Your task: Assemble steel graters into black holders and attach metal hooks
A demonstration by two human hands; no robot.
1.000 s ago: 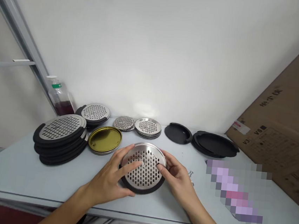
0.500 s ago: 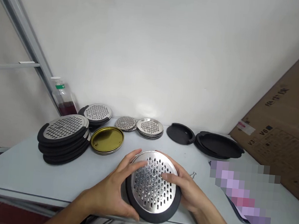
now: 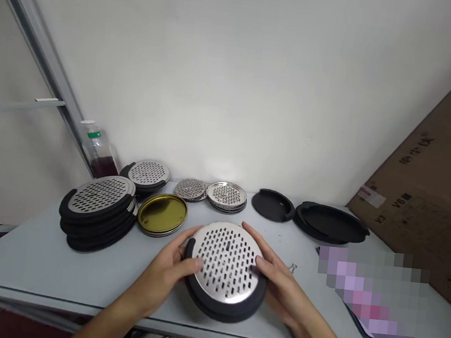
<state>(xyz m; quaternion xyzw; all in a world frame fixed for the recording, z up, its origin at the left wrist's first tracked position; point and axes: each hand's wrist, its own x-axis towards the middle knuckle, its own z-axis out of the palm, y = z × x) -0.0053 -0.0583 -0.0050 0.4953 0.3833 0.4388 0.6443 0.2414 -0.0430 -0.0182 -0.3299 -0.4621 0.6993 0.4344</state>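
Grey tabletop [image 3: 12, 270], pixelated patch [image 3: 368, 302], left hand [image 3: 159, 277] and right hand [image 3: 279, 296] gripping a perforated disc [image 3: 226, 262], apparently steel

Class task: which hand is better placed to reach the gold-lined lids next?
Left, probably: the left hand holds the perforated steel disc on the side facing the gold-lined lids, while the right hand holds its opposite side, farther away.
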